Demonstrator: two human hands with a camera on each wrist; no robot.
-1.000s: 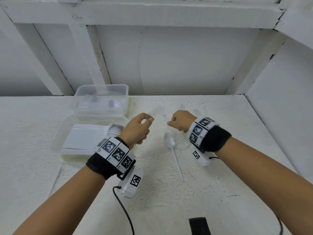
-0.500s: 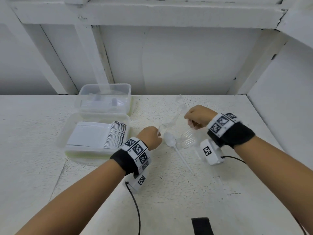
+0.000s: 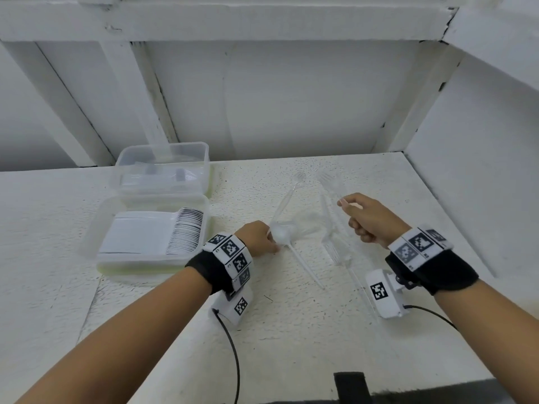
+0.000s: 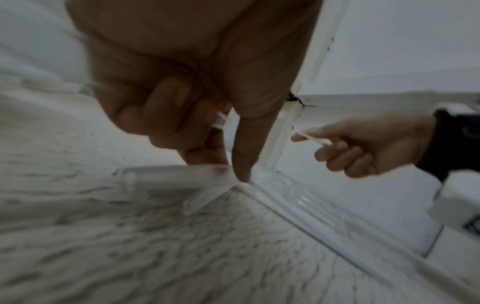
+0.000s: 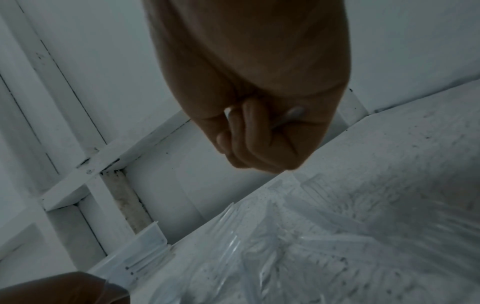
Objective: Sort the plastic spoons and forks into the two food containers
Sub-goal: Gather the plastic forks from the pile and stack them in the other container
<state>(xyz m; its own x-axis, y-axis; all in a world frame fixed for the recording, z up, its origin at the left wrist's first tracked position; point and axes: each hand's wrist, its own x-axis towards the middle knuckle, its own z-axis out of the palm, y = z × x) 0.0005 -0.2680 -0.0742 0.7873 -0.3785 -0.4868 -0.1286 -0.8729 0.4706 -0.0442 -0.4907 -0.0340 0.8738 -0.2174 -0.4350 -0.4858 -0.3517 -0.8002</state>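
My left hand [image 3: 269, 243] is low on the white table, its fingers curled round a clear plastic utensil [image 3: 284, 202] that slants away from me. The index finger [image 4: 244, 164] touches the table beside a white spoon [image 3: 303, 263] lying there. To the right my right hand [image 3: 345, 204] hovers above the table and pinches the handle of a clear fork [image 3: 328, 185], tines pointing away. A few clear forks [image 3: 332, 249] lie between my hands. The near container [image 3: 151, 262] at left holds a white stack of cutlery [image 3: 186, 228]. Behind it stands the far container [image 3: 163, 150].
White walls close the table at the back and the right. A black strap [image 3: 350, 386] lies at the table's front edge. Cables trail from both wrist cameras.
My left hand has dropped from mid-air to the table beside the white spoon. My right hand has moved right and away from the left, carrying a clear fork.
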